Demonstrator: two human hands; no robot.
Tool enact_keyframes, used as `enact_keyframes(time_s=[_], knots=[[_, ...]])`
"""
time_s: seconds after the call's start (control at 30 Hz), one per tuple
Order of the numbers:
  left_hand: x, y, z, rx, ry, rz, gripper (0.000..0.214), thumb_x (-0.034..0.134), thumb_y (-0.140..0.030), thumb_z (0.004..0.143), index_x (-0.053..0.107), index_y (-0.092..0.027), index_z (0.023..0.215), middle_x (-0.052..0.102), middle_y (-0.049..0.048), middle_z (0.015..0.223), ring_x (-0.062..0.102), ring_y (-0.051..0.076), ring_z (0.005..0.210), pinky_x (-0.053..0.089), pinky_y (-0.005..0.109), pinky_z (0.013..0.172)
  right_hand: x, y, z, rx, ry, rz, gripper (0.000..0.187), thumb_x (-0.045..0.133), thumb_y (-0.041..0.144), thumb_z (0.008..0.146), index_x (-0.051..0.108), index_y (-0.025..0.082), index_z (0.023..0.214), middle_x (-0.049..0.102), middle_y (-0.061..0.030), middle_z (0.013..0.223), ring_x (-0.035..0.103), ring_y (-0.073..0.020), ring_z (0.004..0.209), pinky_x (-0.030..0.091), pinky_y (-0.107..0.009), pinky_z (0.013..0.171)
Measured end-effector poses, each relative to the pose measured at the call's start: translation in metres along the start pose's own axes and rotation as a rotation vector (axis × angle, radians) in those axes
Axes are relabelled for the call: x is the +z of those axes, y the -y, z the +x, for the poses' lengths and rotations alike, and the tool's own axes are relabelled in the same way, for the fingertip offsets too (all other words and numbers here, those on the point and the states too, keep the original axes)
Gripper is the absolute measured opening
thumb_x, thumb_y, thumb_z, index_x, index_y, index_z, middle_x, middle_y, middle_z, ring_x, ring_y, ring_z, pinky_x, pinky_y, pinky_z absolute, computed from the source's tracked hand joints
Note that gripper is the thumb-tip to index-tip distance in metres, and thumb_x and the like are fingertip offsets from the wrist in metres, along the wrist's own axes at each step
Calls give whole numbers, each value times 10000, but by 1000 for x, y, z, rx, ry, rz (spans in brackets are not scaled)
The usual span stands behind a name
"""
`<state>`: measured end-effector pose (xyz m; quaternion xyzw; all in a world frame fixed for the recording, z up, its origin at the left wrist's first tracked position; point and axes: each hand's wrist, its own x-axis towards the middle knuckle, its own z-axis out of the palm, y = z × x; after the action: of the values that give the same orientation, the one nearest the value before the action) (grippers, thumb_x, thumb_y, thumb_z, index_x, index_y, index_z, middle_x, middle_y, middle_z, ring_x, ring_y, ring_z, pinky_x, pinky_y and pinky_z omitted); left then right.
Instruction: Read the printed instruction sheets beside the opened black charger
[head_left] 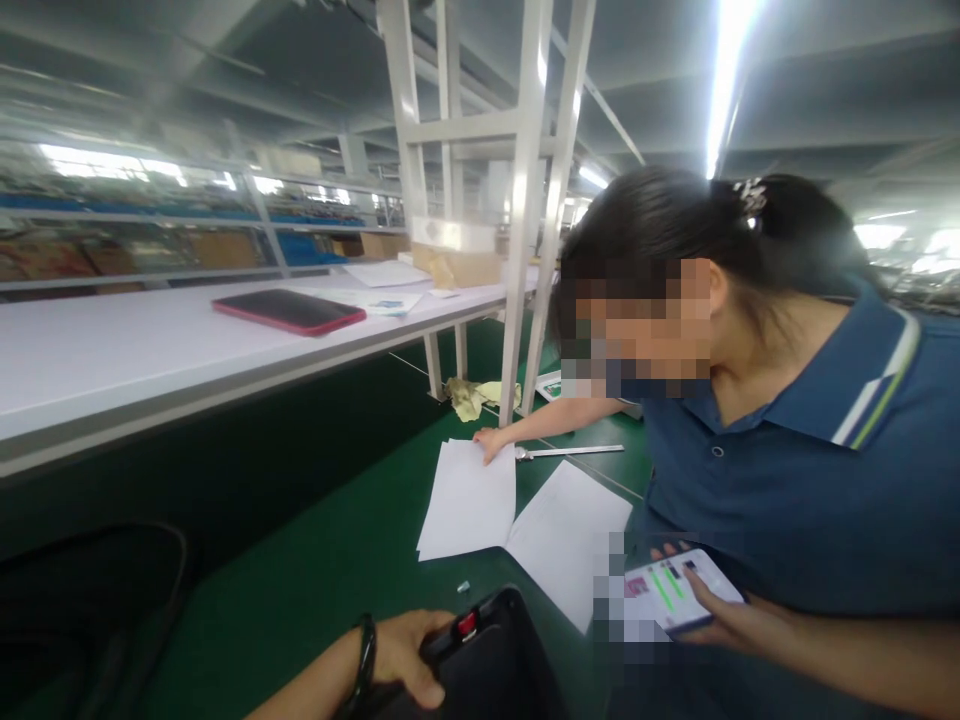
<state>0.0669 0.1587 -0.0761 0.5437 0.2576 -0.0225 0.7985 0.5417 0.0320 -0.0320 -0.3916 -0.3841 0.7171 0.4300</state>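
My left hand (pixel 405 645), with a dark bracelet at its wrist, reaches in at the bottom. Its fingers and thumb grip the left side of a black case-like device (pixel 499 655), which has a red part (pixel 467 627) near its top edge. The lower end of the device runs out of view, and its exact kind does not show. A small light piece (pixel 463 587) lies on the green surface just beyond it. My right hand is out of view.
A person (pixel 787 450) at the right touches white sheets (pixel 469 500) and holds a phone (pixel 682 590). More paper (pixel 574 530) and a caliper-like metal tool (pixel 574 452) lie nearby. Left stands a white bench (pixel 112 350) bearing a red-edged tablet (pixel 289 310), beside metal posts (pixel 525 200).
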Motion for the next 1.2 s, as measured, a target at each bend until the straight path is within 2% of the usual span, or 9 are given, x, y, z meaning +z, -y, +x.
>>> enact_keyframes(time_s=[0.07, 0.4, 0.53, 0.73, 0.83, 0.93, 1.0, 1.07, 1.2], knots=[[-3, 7, 5, 5, 17, -19, 732, 838, -332, 445, 583, -129, 1100, 636, 121, 1057, 571, 338, 1030, 485, 445, 897, -5, 0, 1, 18, 3, -3, 315, 619, 366, 733, 678, 205, 997, 472, 67, 1282, 316, -25, 1280, 158, -62, 1084], [-27, 37, 18, -83, 0, 2, 667, 824, -390, 479, 627, -134, 1062, 649, 105, 1031, 585, 316, 1013, 503, 398, 879, -16, -1, -2, 9, 43, -183, 422, 602, 465, 729, 631, 276, 1105, 343, 104, 1350, 62, -78, 1305, 159, -159, 1135], [-37, 51, 13, -178, -72, 46, 636, 826, -417, 449, 663, -140, 998, 666, 85, 970, 594, 321, 986, 511, 406, 856, -9, -5, 2, -4, 70, -118, 497, 576, 474, 753, 533, 315, 1222, 317, 107, 1351, 129, -109, 1306, 184, -238, 1144], [-45, 67, -5, -235, -208, 86, 574, 826, -443, 402, 698, -145, 876, 671, 54, 826, 619, 288, 845, 520, 361, 764, -25, -5, -13, -52, 21, -145, 613, 510, 591, 747, 434, 340, 1301, 338, 56, 1379, 266, -178, 1312, 303, -333, 1102], [-45, 72, -4, -233, -210, 87, 572, 824, -453, 391, 702, -142, 855, 661, 44, 784, 614, 259, 774, 506, 331, 709, 2, 1, -18, -30, -76, -378, 496, 492, 532, 775, 552, 308, 1213, 506, -32, 1297, 404, -214, 1265, 371, -388, 1038], [-44, 77, 2, -261, -200, 91, 594, 831, -456, 340, 700, -145, 830, 641, 30, 731, 592, 235, 713, 484, 314, 666, 75, -20, 26, 3, -190, -848, 273, 499, 352, 798, 676, 311, 1002, 673, -62, 1034, 603, -218, 1044, 465, -387, 849], [-43, 78, 5, -289, -209, 122, 598, 830, -454, 319, 695, -150, 816, 630, 23, 715, 575, 223, 693, 471, 307, 651, 129, -53, 86, 2, -233, -1060, 227, 500, 295, 794, 700, 325, 897, 691, -47, 922, 630, -209, 941, 481, -368, 765], [-41, 77, 5, -323, -240, 184, 580, 822, -461, 318, 686, -154, 791, 616, 14, 696, 558, 212, 678, 452, 293, 625, 170, -91, 159, 3, -193, -1101, 230, 540, 232, 757, 695, 322, 901, 681, -32, 934, 616, -189, 935, 472, -342, 836], [-34, 67, 0, -384, -399, 351, 579, 816, -441, 313, 635, -157, 784, 570, -14, 656, 513, 175, 645, 376, 245, 549, 198, -144, 272, 82, -130, -1442, 375, 597, 194, 700, 639, 253, 1068, 595, -100, 1066, 565, -217, 970, 451, -342, 859]])
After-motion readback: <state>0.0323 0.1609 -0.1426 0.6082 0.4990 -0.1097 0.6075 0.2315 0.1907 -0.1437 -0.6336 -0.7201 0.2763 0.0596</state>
